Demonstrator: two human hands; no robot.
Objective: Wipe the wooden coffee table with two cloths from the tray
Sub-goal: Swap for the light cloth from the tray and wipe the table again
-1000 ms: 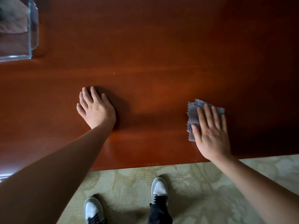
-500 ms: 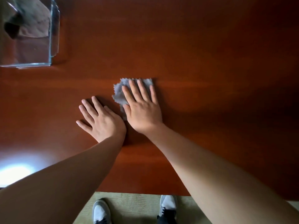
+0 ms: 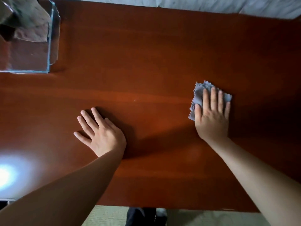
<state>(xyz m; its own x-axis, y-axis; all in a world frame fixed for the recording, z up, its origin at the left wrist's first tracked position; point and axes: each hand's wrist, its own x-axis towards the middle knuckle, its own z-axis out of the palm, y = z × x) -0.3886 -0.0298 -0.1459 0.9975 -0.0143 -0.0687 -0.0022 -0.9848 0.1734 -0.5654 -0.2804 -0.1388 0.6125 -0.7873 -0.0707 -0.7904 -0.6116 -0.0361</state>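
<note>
Right of centre in the frame, the grey cloth (image 3: 197,99) is lying flat on the wooden worktop (image 3: 146,62), its zigzag edge peeking out above and to the left of the right hand (image 3: 211,116). That hand is pressing down on it with the fingers (image 3: 213,98) stretched out and close together, palm flat, so nothing is being pinched or gripped; the cloth is simply being pinned under the hand. The fingers are pointing toward the top of the frame, and the bare expanse of wood is lying to the left of the cloth, so I judge any coming sweep is turning on that sideways line between the two hands.

Lower left of centre, the left hand (image 3: 101,136) is resting bare on the worktop, fingers spread and flat, holding nothing, well apart from the cloth. The right hand is clearly the one doing the wiping; the left looks to be bracing.

Up in the upper left corner, the clear tray (image 3: 52,46) is sitting on the worktop with a brownish second cloth (image 3: 32,25) crumpled inside it, not yet taken out. The left hand is much the nearer of the two to that tray, so it seems the natural one to fetch it.

At the lower left, a bright glare (image 3: 6,175) is bouncing off the polished wood.
</note>
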